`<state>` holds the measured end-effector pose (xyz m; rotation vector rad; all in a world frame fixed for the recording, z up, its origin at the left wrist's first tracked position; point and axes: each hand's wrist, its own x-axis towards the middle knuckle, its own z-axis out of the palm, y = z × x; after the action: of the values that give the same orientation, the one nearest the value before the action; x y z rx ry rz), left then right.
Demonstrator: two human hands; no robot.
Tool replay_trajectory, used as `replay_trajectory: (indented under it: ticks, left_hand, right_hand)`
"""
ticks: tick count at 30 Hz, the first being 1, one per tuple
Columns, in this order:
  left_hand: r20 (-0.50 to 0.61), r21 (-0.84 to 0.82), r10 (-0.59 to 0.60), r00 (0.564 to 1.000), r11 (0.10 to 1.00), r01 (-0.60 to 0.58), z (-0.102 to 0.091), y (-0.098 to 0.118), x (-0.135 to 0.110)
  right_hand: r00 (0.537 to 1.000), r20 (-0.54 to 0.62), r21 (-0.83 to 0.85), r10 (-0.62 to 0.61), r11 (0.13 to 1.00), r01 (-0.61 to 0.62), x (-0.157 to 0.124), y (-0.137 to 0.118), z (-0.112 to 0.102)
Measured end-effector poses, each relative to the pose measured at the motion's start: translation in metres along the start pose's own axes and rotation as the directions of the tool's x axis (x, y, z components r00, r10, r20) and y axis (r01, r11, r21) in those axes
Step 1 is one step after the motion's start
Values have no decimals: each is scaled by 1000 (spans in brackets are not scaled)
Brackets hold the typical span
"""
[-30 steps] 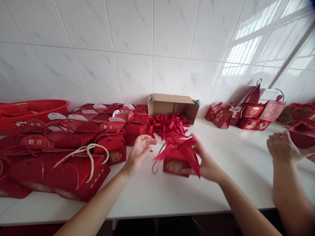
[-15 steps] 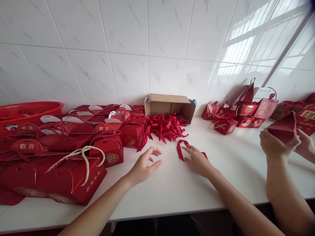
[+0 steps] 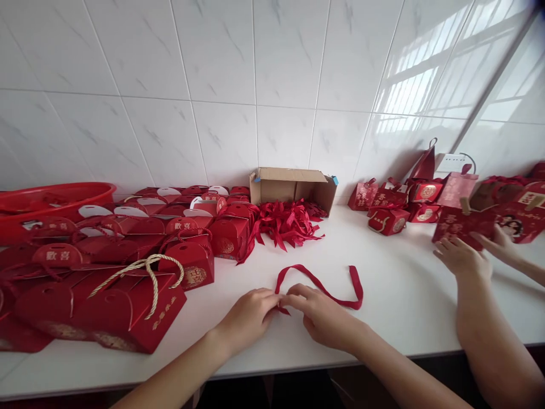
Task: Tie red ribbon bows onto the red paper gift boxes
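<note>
While one carton (image 3: 293, 175) stands behind, left fingers (image 3: 267, 300), right fingers (image 3: 293, 299) pinch one ribbon (image 3: 356, 285), tips closed.

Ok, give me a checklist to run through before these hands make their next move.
1. Hands together: ok; the left hand and right hand meet at one end of the red ribbon.
2. Firm pinch: cannot tell; the fingers hide the contact.
3. Ribbon straight: not ok; it curves across the white table.
4. Far end free: ok; it lies loose, touching no box.
5. Spare ribbons at hand: ok; a red ribbon heap spills from the open cardboard box.
6. Co-worker's hands out of the way: ok; they are off to the right, apart from this pair.
</note>
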<state>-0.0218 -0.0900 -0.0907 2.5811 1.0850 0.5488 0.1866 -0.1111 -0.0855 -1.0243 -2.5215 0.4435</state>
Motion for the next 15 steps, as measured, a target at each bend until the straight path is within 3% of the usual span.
replay_trajectory:
  ticks: [2, 4, 7, 12, 15]
  left_hand:
    - [-28, 21, 53, 998, 998, -53, 4, 3, -11]
    - [-111, 48, 179, 978, 983, -174, 4, 8, -22]
    - [-320, 77, 299, 899, 954, -290, -5, 20, -32]
    - [-585, 132, 262, 768, 965, -228, -19, 42, -39]
    - [-616, 170, 226, 754, 974, -153, -19, 44, -49]
  right_hand:
    - [994, -76, 56, -76, 995, 80, 0, -3, 3]
    - [979, -152, 168, -139, 972, 164, -1, -9, 6]
    - [960, -225, 346, -166, 907, 238, -1, -21, 14]
    - [941, -337, 528, 19, 831, 172, 4, -42, 31]
    - [947, -296, 622, 122, 778, 94, 9, -52, 38]
